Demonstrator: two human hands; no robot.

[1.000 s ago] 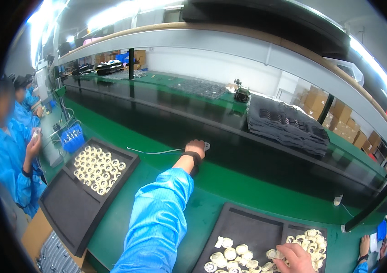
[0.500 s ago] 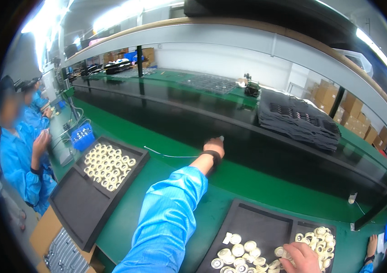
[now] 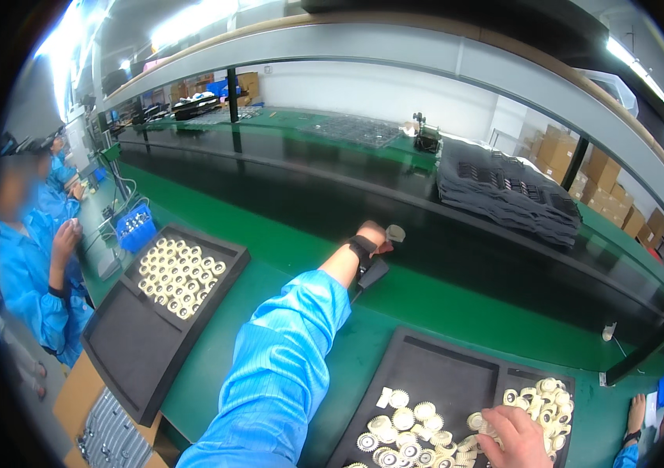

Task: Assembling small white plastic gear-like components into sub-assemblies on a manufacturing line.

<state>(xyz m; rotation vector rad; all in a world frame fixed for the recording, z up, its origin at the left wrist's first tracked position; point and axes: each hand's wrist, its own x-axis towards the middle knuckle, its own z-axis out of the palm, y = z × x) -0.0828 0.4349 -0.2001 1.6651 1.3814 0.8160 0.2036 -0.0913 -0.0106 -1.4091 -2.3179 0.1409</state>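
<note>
My left arm, in a blue sleeve with a black wristband, reaches out over the black belt. The left hand (image 3: 373,232) is closed, and a small pale grey part (image 3: 395,233) shows at its fingertips. A black piece (image 3: 372,273) sticks out beside the wrist; its kind is unclear. At the lower right, my right hand (image 3: 515,438) bends over a black tray (image 3: 445,360), thumb and fingers pinched around a cream plastic gear (image 3: 476,421). Loose cream gears (image 3: 404,418) lie in the tray's left compartment, and cream rings (image 3: 548,403) are heaped in the right one.
A second black tray (image 3: 131,341) with rows of cream rings (image 3: 180,274) stands at left, beside a blue bin (image 3: 136,228). Stacked black trays (image 3: 504,191) sit on the far side. People in blue work at left; another person's hand (image 3: 636,413) shows at right.
My left hand has turned slightly, so the pale part and the black piece show more. The view has shifted a little. The right hand stays at the gears.
</note>
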